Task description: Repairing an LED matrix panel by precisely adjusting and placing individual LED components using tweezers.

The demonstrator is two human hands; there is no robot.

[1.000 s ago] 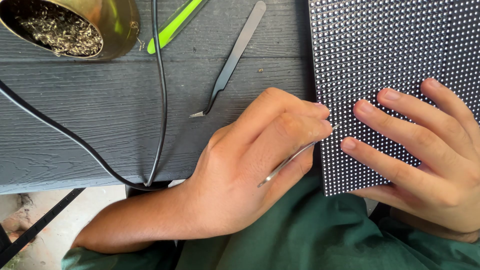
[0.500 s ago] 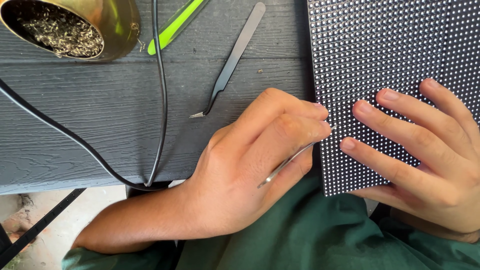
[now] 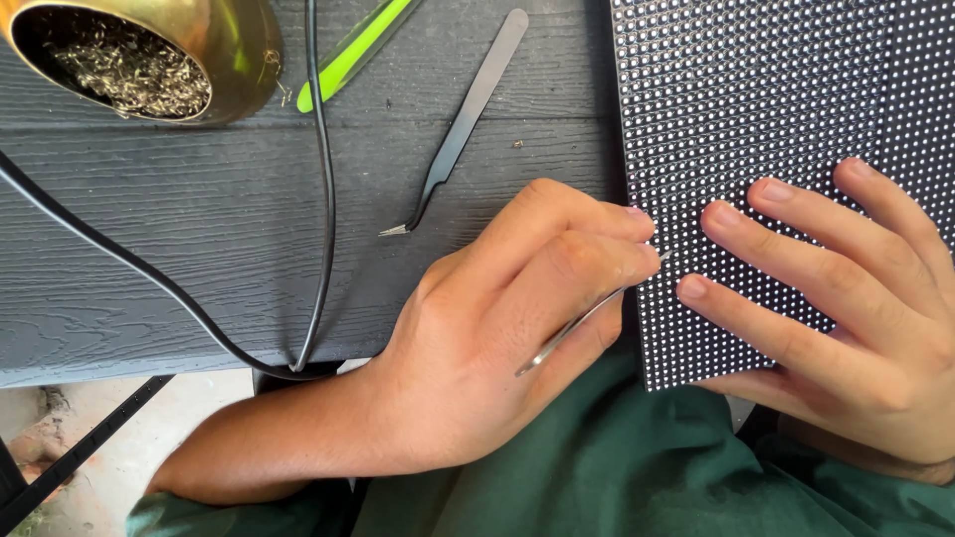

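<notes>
A: Where is your left hand right now?

B: It sits at the lower left edge of the black dotted panel, curled around a thin pair of silver tweezers. Your fingers are closed on them, and the tips reach the panel's edge, though the very points are hidden behind your fingertips.

A: And your right hand?

B: It lies flat on the panel's lower right part, fingers spread and pressing on the dotted face. It holds nothing; it simply rests there with 4 fingers showing.

A: Where does the panel itself lie?

B: It takes up the upper right of the view, resting on the dark grey desk and overhanging its near edge above your green garment.

A: What else is on the desk?

B: A second pair of tweezers, black, lies free to the left of the panel, tip pointing toward you, apart from your left hand. A brass-coloured bowl filled with metal wool stands in the upper left corner. Just beside it lies a bright green tool, only partly in view. 2 black cables run across the desk and meet near its front edge, close to your left wrist.
</notes>
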